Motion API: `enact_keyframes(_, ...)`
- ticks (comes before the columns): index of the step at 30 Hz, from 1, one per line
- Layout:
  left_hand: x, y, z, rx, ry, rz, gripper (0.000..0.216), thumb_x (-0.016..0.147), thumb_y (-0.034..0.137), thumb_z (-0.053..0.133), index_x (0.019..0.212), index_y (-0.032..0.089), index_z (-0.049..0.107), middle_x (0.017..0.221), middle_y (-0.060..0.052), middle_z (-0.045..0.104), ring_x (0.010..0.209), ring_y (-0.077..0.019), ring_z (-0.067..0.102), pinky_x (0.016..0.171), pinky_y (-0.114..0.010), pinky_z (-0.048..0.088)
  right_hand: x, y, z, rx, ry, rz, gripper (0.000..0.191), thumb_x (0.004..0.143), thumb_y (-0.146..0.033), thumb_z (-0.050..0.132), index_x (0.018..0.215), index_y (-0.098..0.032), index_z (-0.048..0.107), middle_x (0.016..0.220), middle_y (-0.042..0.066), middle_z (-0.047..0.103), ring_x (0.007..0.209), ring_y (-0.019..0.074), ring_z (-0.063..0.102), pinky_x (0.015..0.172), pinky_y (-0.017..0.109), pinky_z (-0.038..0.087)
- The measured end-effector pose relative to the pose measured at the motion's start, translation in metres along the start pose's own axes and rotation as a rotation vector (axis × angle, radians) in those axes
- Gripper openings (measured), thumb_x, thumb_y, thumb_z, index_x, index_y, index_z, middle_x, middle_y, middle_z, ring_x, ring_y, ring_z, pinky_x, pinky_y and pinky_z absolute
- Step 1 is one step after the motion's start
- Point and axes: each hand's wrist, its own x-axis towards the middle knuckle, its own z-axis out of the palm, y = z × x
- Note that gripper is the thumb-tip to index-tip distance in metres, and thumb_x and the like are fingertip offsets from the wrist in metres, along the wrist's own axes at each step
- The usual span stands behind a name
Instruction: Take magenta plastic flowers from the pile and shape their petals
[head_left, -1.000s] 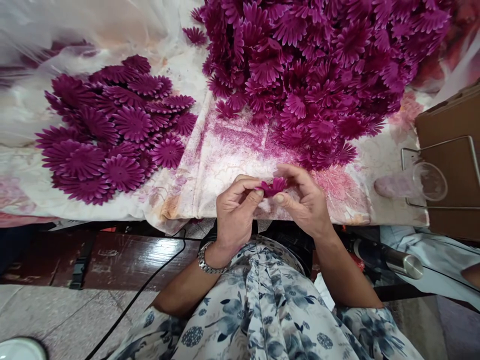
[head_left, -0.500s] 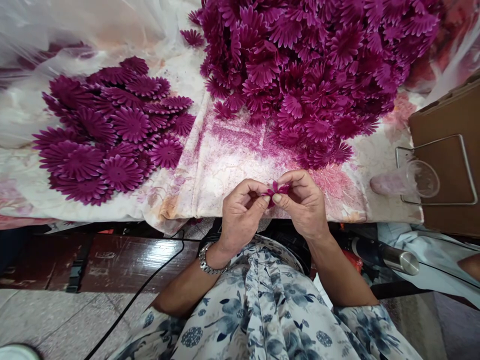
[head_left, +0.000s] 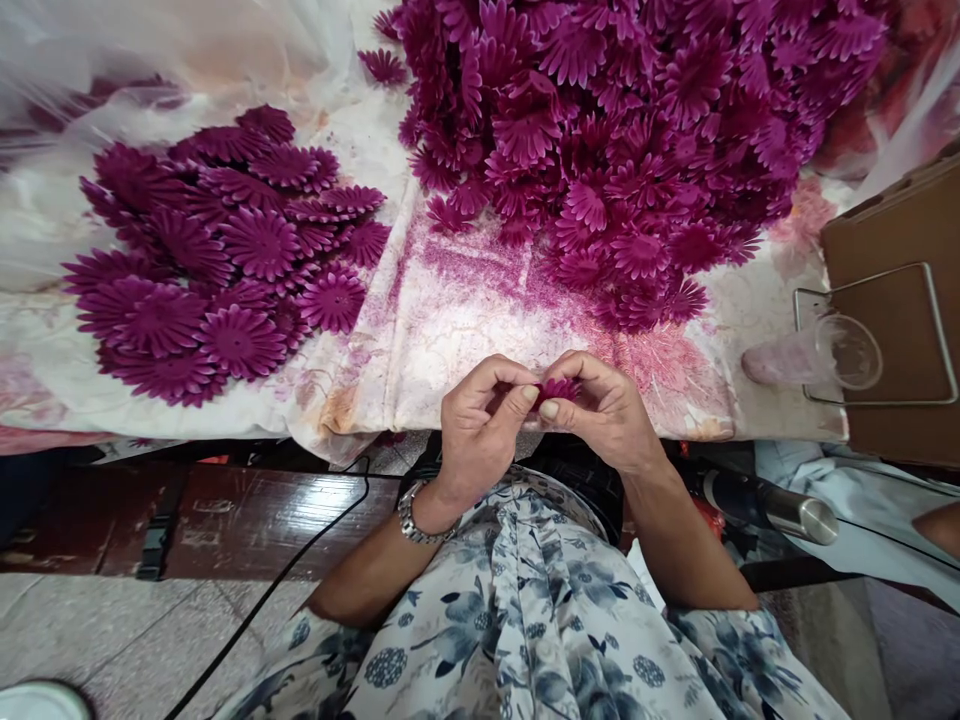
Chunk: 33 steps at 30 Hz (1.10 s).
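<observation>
A small magenta artificial flower (head_left: pixel 559 389) is pinched between my two hands above the front edge of the table. My left hand (head_left: pixel 486 425), with a metal watch on its wrist, grips the flower's left side between thumb and forefinger. On the other side my right hand (head_left: pixel 606 412) has thumb and fingers closed on the petals. My fingertips cover part of the flower. Beyond the hands lies a large heap of loose magenta flowers (head_left: pixel 637 150). A smaller pile of flatter, wider flowers (head_left: pixel 225 260) rests to the left.
A patterned cloth (head_left: pixel 465 320) dusted with magenta powder covers the table. At the right, a clear plastic cup (head_left: pixel 814 353) lies on its side by a wire frame (head_left: pixel 937 330) and a cardboard box (head_left: pixel 892 300). Plastic sheeting (head_left: pixel 187 50) lies at the back left.
My right fingers have shifted their hold and come down slightly. The flower has turned, and its petals now show more to the right, beside the right thumb.
</observation>
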Motion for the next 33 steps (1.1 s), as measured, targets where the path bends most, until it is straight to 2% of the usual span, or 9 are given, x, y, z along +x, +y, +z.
enact_keyframes(8,-0.002,0.0,0.001,0.104,0.008,0.056,0.002,0.079,0.02,0.063,0.078,0.021,0.063,0.067,0.002,0.058,0.061,-0.0099,0.054,0.058,-0.021,0.044,-0.003,-0.001,0.002,-0.071,0.155,-0.141,0.023,0.072,-0.023,0.07,0.091,-0.022,0.059,0.078,-0.003,0.059,0.071,0.0079,0.056,0.066,0.02,0.049)
enact_keyframes(12,-0.004,0.0,0.001,0.114,-0.002,0.083,0.003,0.079,0.023,0.063,0.078,0.02,0.063,0.074,0.0,0.06,0.069,-0.012,0.056,0.063,-0.023,0.045,-0.005,0.0,0.002,-0.11,0.123,-0.128,0.02,0.075,-0.021,0.067,0.094,-0.021,0.059,0.08,-0.002,0.061,0.072,0.0087,0.058,0.068,0.022,0.049)
enact_keyframes(14,-0.004,0.002,0.001,0.086,-0.028,0.02,0.006,0.079,0.025,0.062,0.08,0.019,0.061,0.076,-0.001,0.061,0.07,-0.0123,0.056,0.063,-0.023,0.046,-0.006,-0.002,0.002,-0.173,0.116,-0.165,0.018,0.077,-0.019,0.065,0.093,-0.021,0.059,0.082,-0.002,0.062,0.073,0.0087,0.058,0.068,0.022,0.048)
enact_keyframes(18,-0.001,0.006,0.0,0.006,-0.092,-0.135,0.013,0.076,0.025,0.066,0.085,0.019,0.059,0.08,0.0,0.061,0.072,-0.0116,0.058,0.066,-0.022,0.047,-0.007,-0.006,0.005,-0.414,0.133,-0.346,0.024,0.078,-0.006,0.057,0.095,-0.022,0.06,0.086,-0.002,0.059,0.079,0.0094,0.057,0.072,0.023,0.047)
enact_keyframes(22,0.003,0.005,0.0,0.014,-0.09,-0.208,0.012,0.074,0.026,0.068,0.074,0.017,0.06,0.068,0.001,0.06,0.062,-0.0104,0.055,0.058,-0.021,0.045,-0.007,-0.002,0.008,-0.546,0.152,-0.462,0.032,0.078,-0.005,0.055,0.104,-0.023,0.058,0.093,0.0,0.057,0.085,0.0106,0.056,0.077,0.026,0.047)
enact_keyframes(24,0.002,0.001,0.0,-0.013,-0.039,-0.167,0.011,0.075,0.025,0.067,0.071,0.018,0.061,0.065,0.002,0.059,0.058,-0.0093,0.052,0.055,-0.02,0.043,-0.006,0.001,0.008,-0.481,0.182,-0.408,0.035,0.078,-0.011,0.059,0.111,-0.024,0.054,0.097,0.001,0.056,0.085,0.0106,0.056,0.077,0.027,0.048)
enact_keyframes(26,0.0,-0.002,0.0,-0.033,0.011,-0.09,0.007,0.076,0.023,0.067,0.074,0.019,0.062,0.066,0.003,0.059,0.059,-0.009,0.052,0.058,-0.02,0.043,-0.005,0.003,0.007,-0.337,0.177,-0.277,0.036,0.078,-0.018,0.063,0.112,-0.024,0.052,0.095,0.001,0.057,0.08,0.01,0.057,0.074,0.026,0.049)
enact_keyframes(29,-0.003,-0.004,0.002,0.018,0.052,0.049,0.003,0.077,0.02,0.066,0.076,0.02,0.063,0.068,0.002,0.059,0.063,-0.0097,0.052,0.061,-0.022,0.042,-0.003,0.001,0.006,-0.154,0.131,-0.087,0.025,0.074,-0.027,0.069,0.095,-0.021,0.057,0.079,-0.002,0.059,0.07,0.0088,0.056,0.065,0.022,0.048)
enact_keyframes(33,-0.004,-0.002,0.001,0.126,0.015,0.22,0.006,0.078,0.016,0.063,0.081,0.021,0.064,0.074,0.0,0.06,0.069,-0.0117,0.054,0.063,-0.024,0.042,-0.001,-0.005,0.005,0.037,0.092,0.02,0.027,0.065,-0.035,0.076,0.077,-0.02,0.057,0.07,-0.004,0.057,0.062,0.0072,0.053,0.058,0.021,0.047)
